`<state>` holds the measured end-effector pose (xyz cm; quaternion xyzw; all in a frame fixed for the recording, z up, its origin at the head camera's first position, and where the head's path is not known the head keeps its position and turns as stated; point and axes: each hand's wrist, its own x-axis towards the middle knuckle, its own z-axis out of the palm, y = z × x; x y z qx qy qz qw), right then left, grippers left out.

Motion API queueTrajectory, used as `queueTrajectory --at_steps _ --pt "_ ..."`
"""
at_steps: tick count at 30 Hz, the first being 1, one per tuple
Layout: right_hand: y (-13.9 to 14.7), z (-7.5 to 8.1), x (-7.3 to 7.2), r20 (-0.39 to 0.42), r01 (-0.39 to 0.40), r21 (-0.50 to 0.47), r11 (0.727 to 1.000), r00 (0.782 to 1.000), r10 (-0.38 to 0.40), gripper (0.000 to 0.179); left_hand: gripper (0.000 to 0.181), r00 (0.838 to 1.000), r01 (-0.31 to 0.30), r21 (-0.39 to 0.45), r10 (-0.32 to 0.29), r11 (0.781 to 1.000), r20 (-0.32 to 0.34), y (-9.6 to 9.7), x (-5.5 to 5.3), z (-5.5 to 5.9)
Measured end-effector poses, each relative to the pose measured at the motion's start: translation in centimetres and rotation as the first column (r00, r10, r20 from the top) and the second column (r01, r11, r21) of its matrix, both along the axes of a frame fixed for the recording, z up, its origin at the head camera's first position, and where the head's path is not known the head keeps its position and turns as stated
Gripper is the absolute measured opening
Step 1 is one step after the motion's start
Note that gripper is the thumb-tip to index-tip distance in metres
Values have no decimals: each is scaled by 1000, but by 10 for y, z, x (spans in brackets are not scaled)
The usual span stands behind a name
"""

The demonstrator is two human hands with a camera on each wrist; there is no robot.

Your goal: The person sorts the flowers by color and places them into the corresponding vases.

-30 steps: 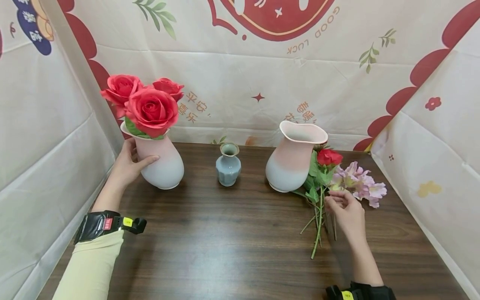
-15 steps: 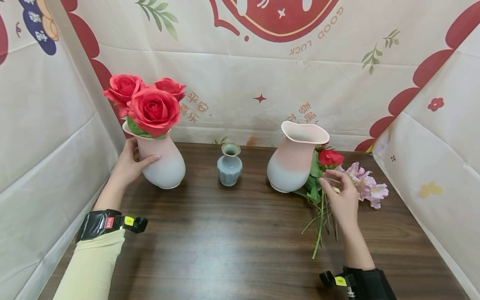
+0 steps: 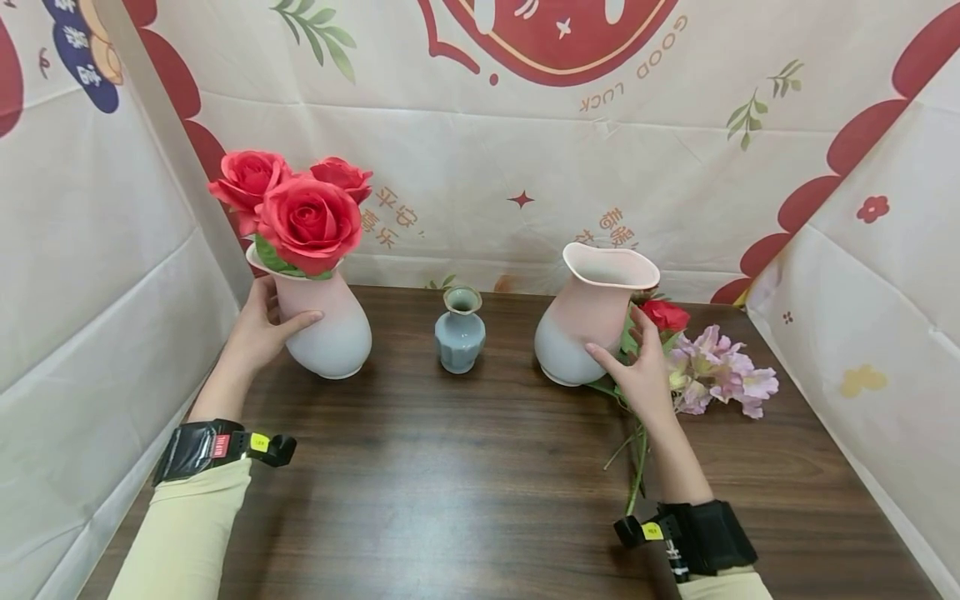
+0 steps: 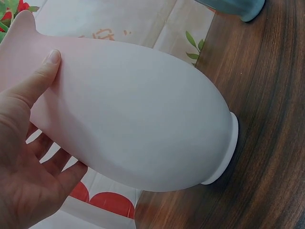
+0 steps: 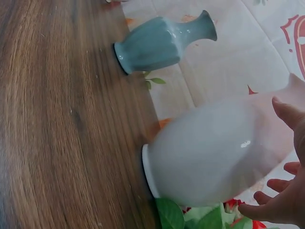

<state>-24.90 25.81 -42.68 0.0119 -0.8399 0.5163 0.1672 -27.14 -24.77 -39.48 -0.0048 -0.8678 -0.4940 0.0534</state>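
My right grip (image 3: pixel 647 377), thumb and fingers spread wide, brackets the side of the flowerless vase (image 3: pixel 572 325), contact unclear, while my left grip (image 3: pixel 251 337) clasps the vase of roses (image 3: pixel 333 333), both standing on the dark wood-grain bench (image 3: pixel 450 483). From my remote post I judge an even squeeze below the flared rim best, clear of the loose rose (image 3: pixel 667 315) and lilac blossoms (image 3: pixel 722 375) alongside. A small blue vase (image 3: pixel 460 337) stands between the pair; beyond hangs a printed white cloth (image 3: pixel 465 158).
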Motion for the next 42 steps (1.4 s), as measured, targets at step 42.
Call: queueTrajectory --at_steps 42 --pt "-21 -26 -30 -188 148 133 980 975 -121 109 96 1000 -5 -17 5 1000 -7 0 1 0"
